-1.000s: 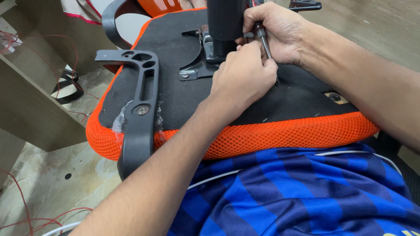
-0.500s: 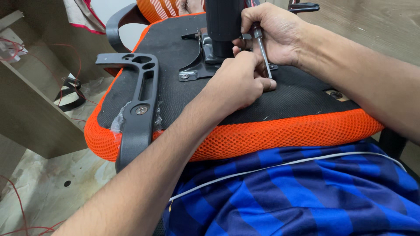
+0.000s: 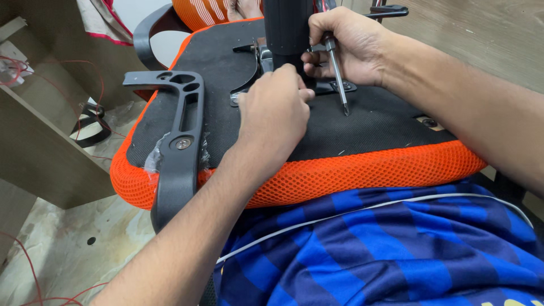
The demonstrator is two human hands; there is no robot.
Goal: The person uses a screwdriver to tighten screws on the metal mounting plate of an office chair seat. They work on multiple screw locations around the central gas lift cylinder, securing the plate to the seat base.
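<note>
**Screwdriver poised over an upturned chair seat**

The screwdriver (image 3: pixel 336 71) hangs tip-down in the right hand (image 3: pixel 345 48), whose fingers are clenched round its handle, the tip just above the black underside of the chair seat (image 3: pixel 374 127). It looks light, stiff and slim, best gripped at the handle. The left hand (image 3: pixel 272 116) rests curled on the seat beside the black centre column (image 3: pixel 288 25), its fingers near the metal mounting plate (image 3: pixel 340 86); whether they pinch anything I cannot tell. A black armrest (image 3: pixel 178 147) is bolted at the seat's orange mesh edge (image 3: pixel 340 175), above a blue striped shirt (image 3: pixel 385 249).
</note>
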